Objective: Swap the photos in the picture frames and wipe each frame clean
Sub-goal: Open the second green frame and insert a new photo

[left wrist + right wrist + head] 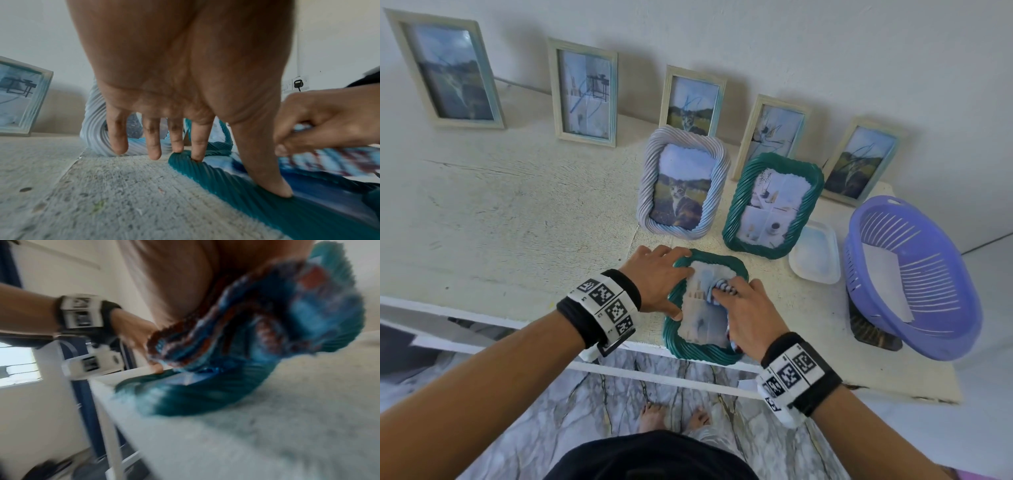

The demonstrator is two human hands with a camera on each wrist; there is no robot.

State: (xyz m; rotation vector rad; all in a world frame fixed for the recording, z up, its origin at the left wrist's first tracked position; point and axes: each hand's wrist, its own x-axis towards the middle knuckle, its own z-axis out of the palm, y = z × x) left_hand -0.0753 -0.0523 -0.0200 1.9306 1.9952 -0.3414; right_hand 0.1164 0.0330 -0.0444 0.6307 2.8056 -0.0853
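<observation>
A teal ribbed frame (pixel 702 353) lies flat near the table's front edge, photo side up. My left hand (pixel 659 279) rests on its left rim with straight fingers (pixel 197 146) and thumb pressing down, holding it still. My right hand (pixel 746 315) grips a bunched striped cloth (pixel 722 289) on the frame's glass; that cloth (pixel 257 324) is blurred in the right wrist view. Behind stand a pale lilac frame (pixel 650 178) with a cat photo and a second teal frame (pixel 815 192) with a pale photo.
Several pale wooden frames (pixel 585 92) lean on the wall at the back. A purple slotted basket (pixel 914 277) sits at the right, with a white tray (pixel 816 253) beside it. The table edge (pixel 654 373) is just under the flat frame.
</observation>
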